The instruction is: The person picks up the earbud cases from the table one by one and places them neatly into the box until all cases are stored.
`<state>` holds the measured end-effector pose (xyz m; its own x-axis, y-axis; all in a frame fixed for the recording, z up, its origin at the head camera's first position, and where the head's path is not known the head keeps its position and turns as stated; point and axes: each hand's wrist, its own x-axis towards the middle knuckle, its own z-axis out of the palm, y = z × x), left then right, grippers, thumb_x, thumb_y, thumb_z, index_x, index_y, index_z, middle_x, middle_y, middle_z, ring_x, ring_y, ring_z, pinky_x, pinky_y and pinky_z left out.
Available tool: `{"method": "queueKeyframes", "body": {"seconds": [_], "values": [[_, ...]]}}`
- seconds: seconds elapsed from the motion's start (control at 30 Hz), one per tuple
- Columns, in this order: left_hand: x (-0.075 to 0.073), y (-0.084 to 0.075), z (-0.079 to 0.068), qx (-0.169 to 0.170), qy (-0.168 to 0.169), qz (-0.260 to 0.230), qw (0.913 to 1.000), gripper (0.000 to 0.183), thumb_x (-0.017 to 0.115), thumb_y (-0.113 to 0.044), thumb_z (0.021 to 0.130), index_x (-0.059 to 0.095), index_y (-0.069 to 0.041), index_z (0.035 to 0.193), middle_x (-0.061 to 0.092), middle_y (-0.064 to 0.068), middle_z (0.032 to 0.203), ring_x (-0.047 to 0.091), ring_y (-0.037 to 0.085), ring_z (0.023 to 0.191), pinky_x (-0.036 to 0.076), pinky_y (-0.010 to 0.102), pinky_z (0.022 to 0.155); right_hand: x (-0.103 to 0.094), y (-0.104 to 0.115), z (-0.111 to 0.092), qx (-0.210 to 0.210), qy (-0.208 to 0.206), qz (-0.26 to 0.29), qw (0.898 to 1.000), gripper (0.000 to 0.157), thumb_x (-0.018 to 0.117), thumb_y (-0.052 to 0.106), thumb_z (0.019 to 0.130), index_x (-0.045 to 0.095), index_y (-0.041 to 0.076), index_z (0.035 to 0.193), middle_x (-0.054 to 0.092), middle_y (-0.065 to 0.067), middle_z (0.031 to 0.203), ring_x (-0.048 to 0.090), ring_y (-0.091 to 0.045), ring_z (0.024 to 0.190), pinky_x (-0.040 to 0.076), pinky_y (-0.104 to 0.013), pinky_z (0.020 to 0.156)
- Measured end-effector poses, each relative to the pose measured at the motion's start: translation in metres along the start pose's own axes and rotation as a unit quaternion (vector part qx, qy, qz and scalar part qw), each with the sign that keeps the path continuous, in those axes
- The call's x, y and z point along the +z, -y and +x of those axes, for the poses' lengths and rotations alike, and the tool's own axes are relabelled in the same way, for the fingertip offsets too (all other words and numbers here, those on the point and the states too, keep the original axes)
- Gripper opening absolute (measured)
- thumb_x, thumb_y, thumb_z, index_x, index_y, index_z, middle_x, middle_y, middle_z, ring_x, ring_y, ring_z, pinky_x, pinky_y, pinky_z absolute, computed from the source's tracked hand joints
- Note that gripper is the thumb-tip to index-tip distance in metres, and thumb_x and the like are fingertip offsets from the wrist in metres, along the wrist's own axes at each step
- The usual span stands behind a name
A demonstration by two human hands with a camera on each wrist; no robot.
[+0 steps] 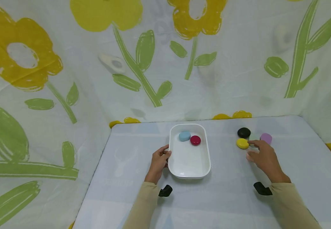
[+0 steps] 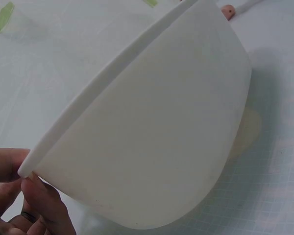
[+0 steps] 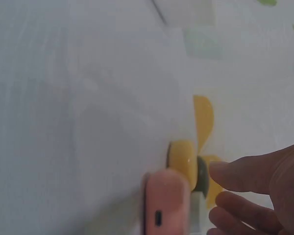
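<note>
My left hand pinches the left rim of a white tray; in the left wrist view its fingers lie on both sides of that rim. Inside the tray are a light blue rounded piece and a red one. My right hand is over a group of similar pieces, thumb and forefinger apart. Right at its forefinger is a yellow piece; a pink piece with a dark slot-like mark is partly hidden under the hand in the head view.
Beyond the yellow piece lies a black piece. A purple piece sits behind the right hand, and a pale greenish one is mostly covered by it. A flower-printed sheet hangs at the table's back edge.
</note>
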<state>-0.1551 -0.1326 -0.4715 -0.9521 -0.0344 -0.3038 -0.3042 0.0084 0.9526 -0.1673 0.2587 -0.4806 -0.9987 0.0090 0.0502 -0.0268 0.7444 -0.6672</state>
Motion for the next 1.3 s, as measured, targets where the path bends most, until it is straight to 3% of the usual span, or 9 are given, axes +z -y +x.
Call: {"method": "queueKeyframes", "body": {"seconds": [0.1,0.27,0.4,0.57,0.83,1.1,1.3], "values": [[0.001,-0.002,-0.001,0.0,-0.001,0.0,1.0,0.043,0.057,-0.015,0.093,0.049,-0.005,0.134,0.053,0.016,0.105,0.051,0.023,0.072,0.044,0.026,0.052,-0.001,-0.007,-0.003,0.011,0.012,-0.009,1.0,0.047,0.062,0.01,0.088,0.048,-0.006,0.13,0.044,-0.03,0.124,0.045,-0.046,0.107,0.044,-0.058,0.079],[0.0,-0.001,0.0,0.001,0.005,-0.006,1.0,0.043,0.057,-0.015,0.093,0.049,-0.006,0.134,0.051,0.022,0.112,0.052,0.025,0.074,0.045,0.027,0.052,0.0,-0.016,-0.005,-0.037,-0.008,-0.049,0.998,0.041,0.063,0.005,0.086,0.053,-0.01,0.122,0.053,-0.029,0.115,0.05,-0.046,0.101,0.042,-0.058,0.08],[0.0,0.0,0.001,0.005,0.004,-0.009,0.9999,0.042,0.058,-0.015,0.093,0.05,-0.005,0.134,0.053,0.016,0.105,0.051,0.024,0.074,0.044,0.026,0.05,0.0,-0.02,-0.005,-0.046,-0.001,-0.062,0.997,0.035,0.061,0.005,0.087,0.056,-0.011,0.117,0.055,-0.03,0.113,0.049,-0.047,0.102,0.039,-0.06,0.083],[0.001,0.0,0.002,0.008,0.004,-0.009,0.9999,0.042,0.058,-0.014,0.093,0.05,-0.005,0.133,0.053,0.011,0.101,0.052,0.023,0.072,0.045,0.026,0.051,0.001,-0.023,-0.004,-0.026,0.032,-0.085,0.996,0.038,0.064,0.006,0.085,0.055,-0.012,0.117,0.054,-0.032,0.114,0.048,-0.048,0.104,0.037,-0.06,0.086],[0.002,0.0,0.002,0.01,0.005,-0.006,0.9999,0.041,0.057,-0.014,0.094,0.05,-0.005,0.133,0.053,0.01,0.1,0.052,0.023,0.07,0.045,0.027,0.051,0.003,-0.025,-0.002,-0.03,0.032,-0.103,0.994,0.039,0.066,0.005,0.083,0.055,-0.012,0.117,0.054,-0.031,0.113,0.048,-0.047,0.104,0.037,-0.059,0.088],[0.003,-0.001,0.0,0.004,0.009,-0.007,0.9999,0.042,0.058,-0.015,0.093,0.05,-0.005,0.134,0.054,0.009,0.099,0.051,0.022,0.068,0.045,0.026,0.05,0.005,-0.019,-0.006,-0.025,0.026,-0.064,0.997,0.038,0.063,0.011,0.088,0.055,-0.01,0.12,0.054,-0.029,0.116,0.049,-0.044,0.104,0.039,-0.058,0.086],[0.002,0.0,-0.001,0.004,0.006,-0.006,1.0,0.042,0.057,-0.014,0.093,0.05,-0.005,0.134,0.053,0.009,0.099,0.05,0.021,0.069,0.044,0.026,0.05,0.012,0.004,-0.009,-0.073,0.003,-0.038,0.997,0.042,0.069,0.005,0.082,0.056,-0.006,0.121,0.056,-0.024,0.112,0.051,-0.032,0.088,0.045,-0.045,0.071]]}}
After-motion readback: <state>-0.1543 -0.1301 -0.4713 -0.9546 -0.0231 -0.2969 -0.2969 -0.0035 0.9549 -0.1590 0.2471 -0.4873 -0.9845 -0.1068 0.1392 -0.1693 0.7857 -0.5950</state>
